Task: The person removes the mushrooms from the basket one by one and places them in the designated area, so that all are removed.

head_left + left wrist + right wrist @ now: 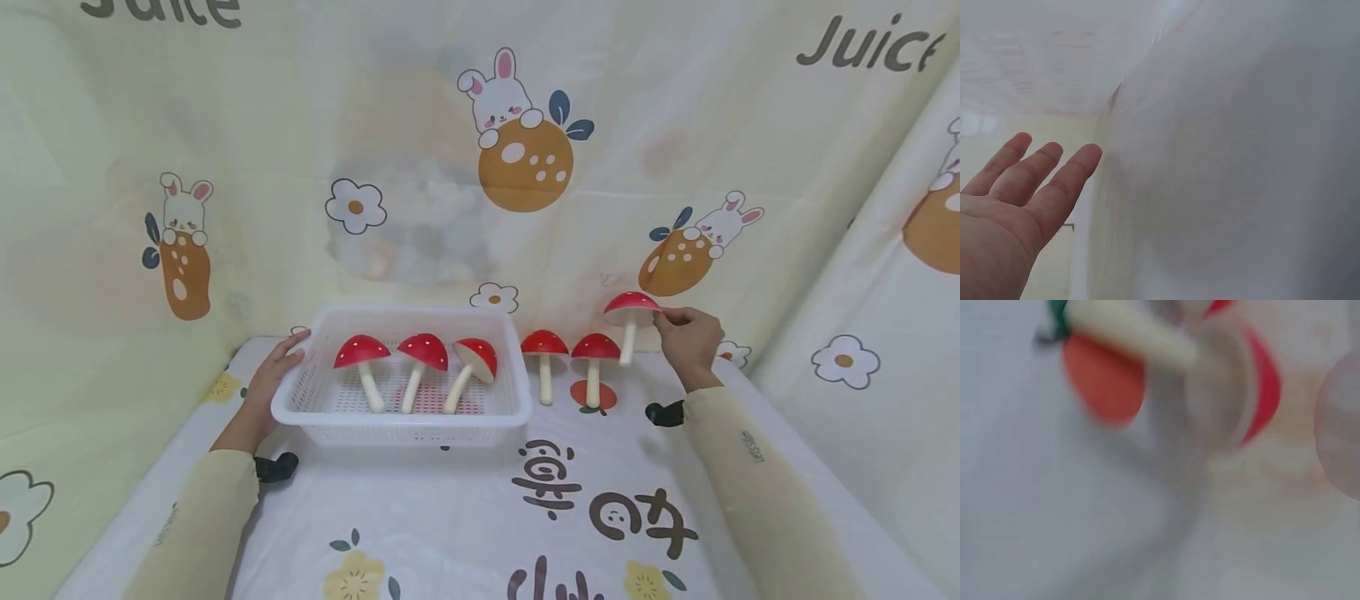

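Observation:
My right hand [688, 340] pinches the rim of a red-capped toy mushroom [632, 310], raised above the table's far right with its pale stem hanging down. Two similar mushrooms stay at the back, a left one [545, 343] and a right one [597, 348] over a red print; a blurred mushroom [1263, 387] shows in the right wrist view. With straight fingers, my left hand [268, 385] touches the left side of a white plastic basket [405, 419]. Inside it lie three mushrooms: left [362, 352], middle [423, 352] and right [476, 360].
A white printed cloth [420, 517] covers the table. Behind it hangs a pale curtain [420, 108] with rabbit and flower prints, and another curtain side [847, 425] borders the right.

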A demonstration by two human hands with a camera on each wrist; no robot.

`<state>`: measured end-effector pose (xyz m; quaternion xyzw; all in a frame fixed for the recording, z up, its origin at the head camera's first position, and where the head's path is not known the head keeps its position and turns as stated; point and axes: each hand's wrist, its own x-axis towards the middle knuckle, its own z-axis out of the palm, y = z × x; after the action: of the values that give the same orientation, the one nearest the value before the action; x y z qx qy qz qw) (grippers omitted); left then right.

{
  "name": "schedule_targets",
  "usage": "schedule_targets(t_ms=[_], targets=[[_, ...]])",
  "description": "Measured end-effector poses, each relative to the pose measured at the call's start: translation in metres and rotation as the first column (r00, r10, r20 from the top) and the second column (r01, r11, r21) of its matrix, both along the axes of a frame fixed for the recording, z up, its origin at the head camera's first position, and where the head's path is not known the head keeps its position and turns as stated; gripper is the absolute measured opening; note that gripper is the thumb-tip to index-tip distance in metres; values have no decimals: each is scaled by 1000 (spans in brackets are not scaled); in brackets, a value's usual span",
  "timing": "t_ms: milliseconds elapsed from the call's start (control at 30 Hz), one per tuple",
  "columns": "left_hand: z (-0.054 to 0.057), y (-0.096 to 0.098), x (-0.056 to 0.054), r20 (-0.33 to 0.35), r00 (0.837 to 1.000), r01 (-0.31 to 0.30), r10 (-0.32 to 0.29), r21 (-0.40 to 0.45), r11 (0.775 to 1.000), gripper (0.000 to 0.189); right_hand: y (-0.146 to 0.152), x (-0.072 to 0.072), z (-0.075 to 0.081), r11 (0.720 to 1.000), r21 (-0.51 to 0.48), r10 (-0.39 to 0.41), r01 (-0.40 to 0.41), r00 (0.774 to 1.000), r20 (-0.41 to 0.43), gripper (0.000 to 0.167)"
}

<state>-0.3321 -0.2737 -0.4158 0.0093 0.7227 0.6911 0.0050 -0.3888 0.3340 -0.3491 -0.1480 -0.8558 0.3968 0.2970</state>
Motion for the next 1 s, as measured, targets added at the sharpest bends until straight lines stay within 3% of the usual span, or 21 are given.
schedule_targets(t_ms=[233,400,533,767,1000], targets=[[0,-4,1,-5,1000,3,-3,12,1000,54,39,-1,-29,996,-5,-84,85,992,99,37],[0,-2,0,-15,1000,6,-5,25,1000,55,50,0,-47,994,65,-95,88,990,104,33],[0,-1,-2,-12,1000,-4,4,5,1000,55,51,0,-50,993,93,-78,67,989,126,32],[0,-1,-2,-13,1000,-11,11,-3,1000,56,47,-1,-51,996,74,-56,38,967,249,35],[0,0,-3,-1,1000,-11,11,0,1000,55,49,-4,-57,993,115,-60,29,960,275,33]])
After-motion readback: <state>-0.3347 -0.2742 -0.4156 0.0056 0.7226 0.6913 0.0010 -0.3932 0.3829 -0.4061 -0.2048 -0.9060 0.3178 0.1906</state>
